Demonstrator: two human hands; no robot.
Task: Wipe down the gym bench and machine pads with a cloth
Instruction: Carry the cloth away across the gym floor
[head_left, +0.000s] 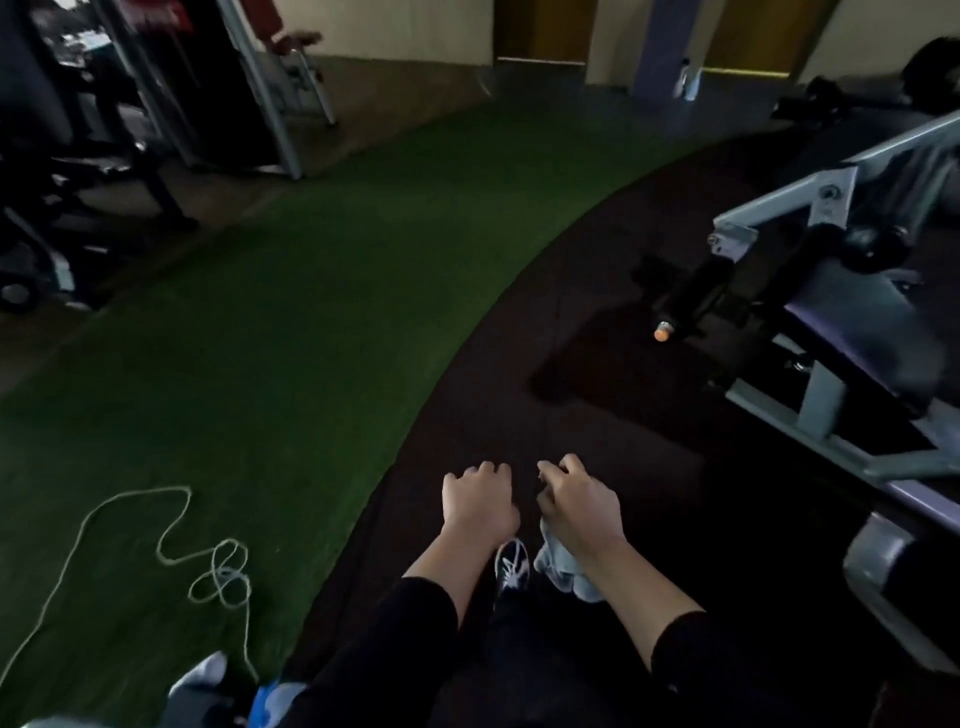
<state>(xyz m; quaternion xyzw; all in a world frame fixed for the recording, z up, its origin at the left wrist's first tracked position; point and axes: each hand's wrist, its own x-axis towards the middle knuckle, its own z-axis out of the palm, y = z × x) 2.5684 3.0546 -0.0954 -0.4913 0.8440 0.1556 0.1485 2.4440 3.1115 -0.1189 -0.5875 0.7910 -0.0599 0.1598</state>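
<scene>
My right hand (579, 506) is held out low over the dark rubber floor and grips a pale grey-blue cloth (563, 569) that hangs beneath the wrist. My left hand (480, 499) is beside it, fingers loosely curled, with nothing in it. A gym machine with a grey steel frame (779, 208) and a purple pad (852, 327) stands at the right, well away from both hands. A black roller pad (698, 296) sticks out from its near end.
A strip of green turf (270, 312) curves across the left, with a white rope (208, 561) lying on it. Other machines (78, 156) stand at the far left. A grey padded part (893, 582) is at the lower right. My shoe (511, 564) shows below my hands.
</scene>
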